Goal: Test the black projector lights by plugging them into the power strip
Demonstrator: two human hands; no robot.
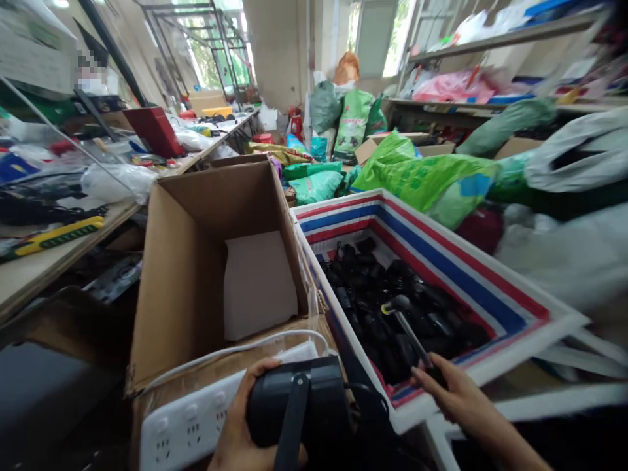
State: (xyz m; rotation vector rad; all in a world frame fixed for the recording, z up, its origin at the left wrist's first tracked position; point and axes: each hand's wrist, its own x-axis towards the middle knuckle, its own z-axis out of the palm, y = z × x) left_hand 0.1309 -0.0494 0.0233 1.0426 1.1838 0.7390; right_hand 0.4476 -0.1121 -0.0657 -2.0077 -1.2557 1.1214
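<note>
My left hand (245, 418) is wrapped round a black cylindrical lamp-like housing (321, 392) with a flat metal bracket across it and a cable at its right side. Under the housing and hand lies a white power strip (191, 425) with several sockets. In my right hand (456, 392) is a small hammer (412, 333), gripped by its dark handle. Its silver shaft and yellow-and-grey head stand out over a white-framed bin (350, 350) lined with striped fabric. Several black parts (363, 281) are heaped inside; their kind is hard to make out.
Left of the bin stands an open cardboard box (167, 281) with a pale sheet inside. A cluttered workbench (29, 275) runs along the left. Green sacks (417, 170) pile up behind the bin, and shelves (510, 39) with bags stand at the right.
</note>
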